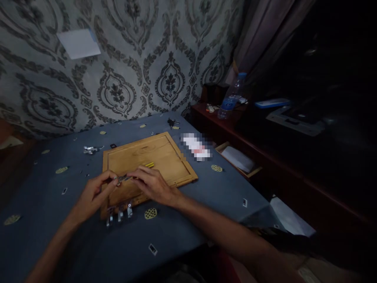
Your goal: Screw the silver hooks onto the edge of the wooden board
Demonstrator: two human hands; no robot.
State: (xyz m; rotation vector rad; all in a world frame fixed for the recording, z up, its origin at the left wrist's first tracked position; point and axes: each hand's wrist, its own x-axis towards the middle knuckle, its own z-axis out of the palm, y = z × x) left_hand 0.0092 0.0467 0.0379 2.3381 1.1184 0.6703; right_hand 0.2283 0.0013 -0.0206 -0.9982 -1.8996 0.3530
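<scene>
Now my left hand (93,192) and right hand (153,184) pinch a metal piece (125,178); three clips (120,214) line the board (141,152) (fixed on? can't tell); loose metal parts (91,149) suggest work remains.

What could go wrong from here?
1. The small silvery metal part, pinched in the left hand right beside the right hand, could slip from that fingertip grip.
2. The three shiny silver metal pieces along the near edge of the tan framed wooden panel might get knocked by a moving hand.
3. In this dim light, a dropped part could be hard to find on the patterned blue-grey cloth.
</scene>
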